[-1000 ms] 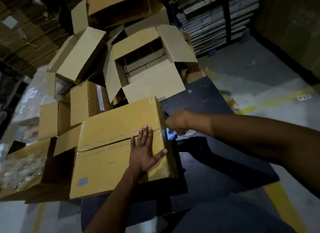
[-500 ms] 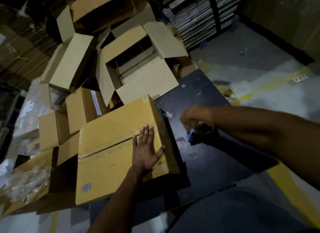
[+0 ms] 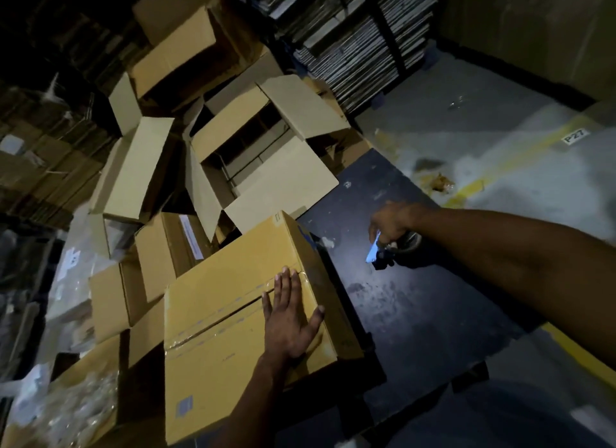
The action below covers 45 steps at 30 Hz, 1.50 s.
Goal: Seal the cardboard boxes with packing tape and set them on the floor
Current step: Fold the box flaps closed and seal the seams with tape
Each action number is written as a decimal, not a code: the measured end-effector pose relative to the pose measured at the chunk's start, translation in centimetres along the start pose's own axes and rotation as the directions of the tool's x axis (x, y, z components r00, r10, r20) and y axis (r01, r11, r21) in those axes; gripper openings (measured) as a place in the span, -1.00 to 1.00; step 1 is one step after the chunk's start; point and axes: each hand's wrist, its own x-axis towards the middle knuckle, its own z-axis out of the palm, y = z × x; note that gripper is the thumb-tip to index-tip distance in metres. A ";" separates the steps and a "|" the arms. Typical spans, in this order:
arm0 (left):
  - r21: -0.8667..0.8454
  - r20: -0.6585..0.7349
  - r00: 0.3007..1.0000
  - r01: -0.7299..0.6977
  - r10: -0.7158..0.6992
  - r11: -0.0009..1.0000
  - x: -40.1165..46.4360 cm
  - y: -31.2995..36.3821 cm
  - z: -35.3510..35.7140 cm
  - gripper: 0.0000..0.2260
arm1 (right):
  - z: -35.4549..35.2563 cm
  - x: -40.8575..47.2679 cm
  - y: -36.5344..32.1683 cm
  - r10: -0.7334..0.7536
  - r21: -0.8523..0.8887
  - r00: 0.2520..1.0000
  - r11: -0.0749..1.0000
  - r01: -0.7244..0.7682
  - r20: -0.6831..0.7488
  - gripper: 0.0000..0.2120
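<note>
At the counter's [image 3: 416, 314] near left edge sat the taped cardboard box [image 3: 233, 334], left hand [image 3: 290, 324] spread flat on its lid; right hand [image 3: 391, 226] gripped the tape dispenser [image 3: 380, 252]. Stiff, probably light; best lifted by opposite sides.

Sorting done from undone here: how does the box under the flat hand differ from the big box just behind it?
The near box has its flaps shut with clear tape along the seam; the box behind stands open, flaps splayed, no tape visible. The left hand rests flat on the near box; nothing touches the box behind. The near box looks yellower, the box behind paler. Both are plain cardboard.
</note>
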 end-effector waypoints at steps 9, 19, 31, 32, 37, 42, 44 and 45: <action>0.022 0.045 0.999 0.011 -0.012 1.000 0.3 -0.1 0.1 -0.19 | 4.0 2.4 -0.9 0.110 0.073 0.942 0.993 -0.091 -0.317 -0.49; -0.010 0.006 1.000 -0.014 0.014 1.000 0.2 0.0 0.3 -0.19 | 14.6 5.0 -14.3 0.093 0.787 0.979 0.611 0.086 -0.179 -0.21; -0.030 -0.016 0.998 -0.060 0.060 0.998 0.2 1.3 0.5 -0.25 | 13.7 6.7 -16.3 0.117 0.820 0.958 0.551 0.158 -0.263 -0.22; -0.013 -0.021 0.998 -0.065 0.065 0.998 0.4 1.8 0.6 -0.27 | 14.1 7.1 -15.7 0.144 0.800 0.955 0.585 0.129 -0.259 -0.30; 0.034 -0.061 0.993 -0.099 0.101 0.995 0.3 2.8 1.6 -0.39 | 15.2 6.8 -12.2 0.199 0.681 0.923 0.727 0.087 -0.330 -0.48; -0.137 -0.315 0.916 -0.302 0.248 0.943 0.0 2.3 1.0 -0.38 | 10.4 4.6 -14.7 0.181 0.667 0.786 0.658 0.350 -0.592 -0.48; -0.387 -0.444 0.896 -0.175 -0.017 0.905 -0.6 1.2 -0.6 -0.55 | 8.5 3.3 -16.7 0.115 0.561 0.700 0.693 0.452 -0.705 -0.46; -0.500 -0.480 0.862 -0.114 -0.165 0.858 -1.1 0.1 -1.4 -0.61 | 8.0 2.7 -17.9 0.064 0.496 0.665 0.720 0.485 -0.744 -0.49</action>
